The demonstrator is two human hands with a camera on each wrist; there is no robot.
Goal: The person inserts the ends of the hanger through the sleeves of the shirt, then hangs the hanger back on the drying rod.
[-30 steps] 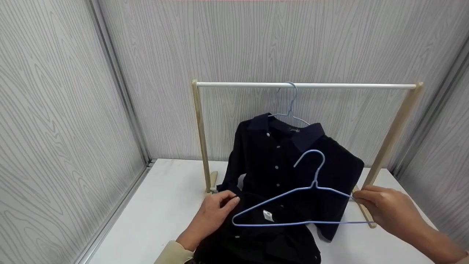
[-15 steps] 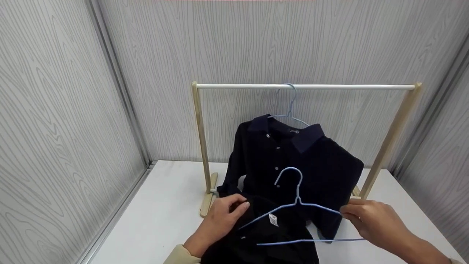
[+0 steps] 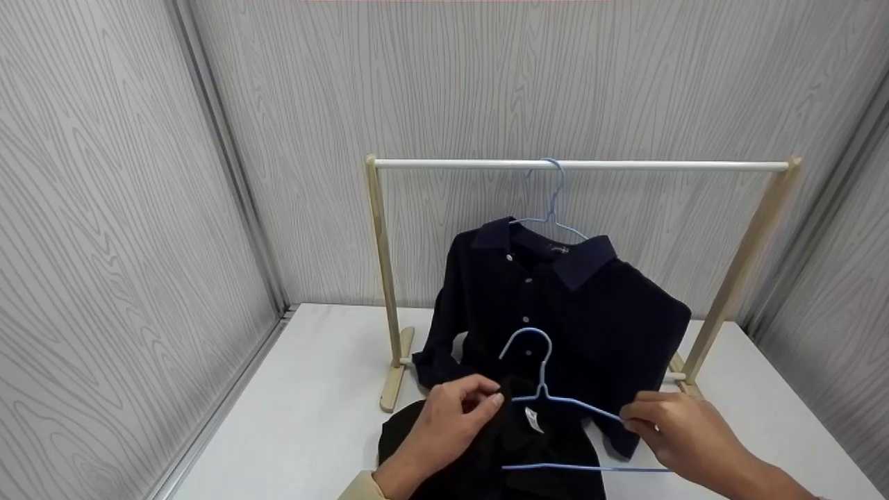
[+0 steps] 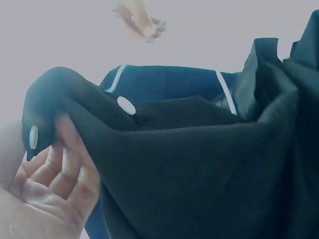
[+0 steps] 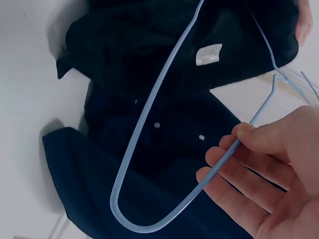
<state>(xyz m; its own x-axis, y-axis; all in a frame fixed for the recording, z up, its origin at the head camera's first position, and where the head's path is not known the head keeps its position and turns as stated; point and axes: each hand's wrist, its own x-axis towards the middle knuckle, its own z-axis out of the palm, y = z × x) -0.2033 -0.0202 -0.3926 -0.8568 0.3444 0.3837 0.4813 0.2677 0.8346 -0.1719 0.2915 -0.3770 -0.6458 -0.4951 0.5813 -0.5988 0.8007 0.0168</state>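
Note:
My left hand [image 3: 448,423] pinches the edge of a black buttoned shirt [image 4: 194,169], lifting a fold of it; white buttons show along that edge in the left wrist view. A light blue wire hanger [image 5: 142,117] is held by my right hand [image 3: 684,430], its thumb and fingers on one sloping arm near the end. The hanger's hook points up, and its other end disappears under the lifted black cloth. A white label [image 5: 209,54] shows inside the black shirt. Behind hangs a navy collared shirt [image 3: 500,292] on a second blue hanger [image 3: 553,201].
The garment rack has a white rail [image 3: 660,166] and wooden posts [image 3: 384,264], with a foot [image 3: 396,378] on the white table [image 3: 278,403]. Wood-grain panels [image 3: 312,90] enclose the back and both sides. The navy shirt's lower part reaches down to the table.
My right hand has brought the hanger left and down, so its left end has slid into the black shirt. My left hand, with the cloth's edge, has moved right.

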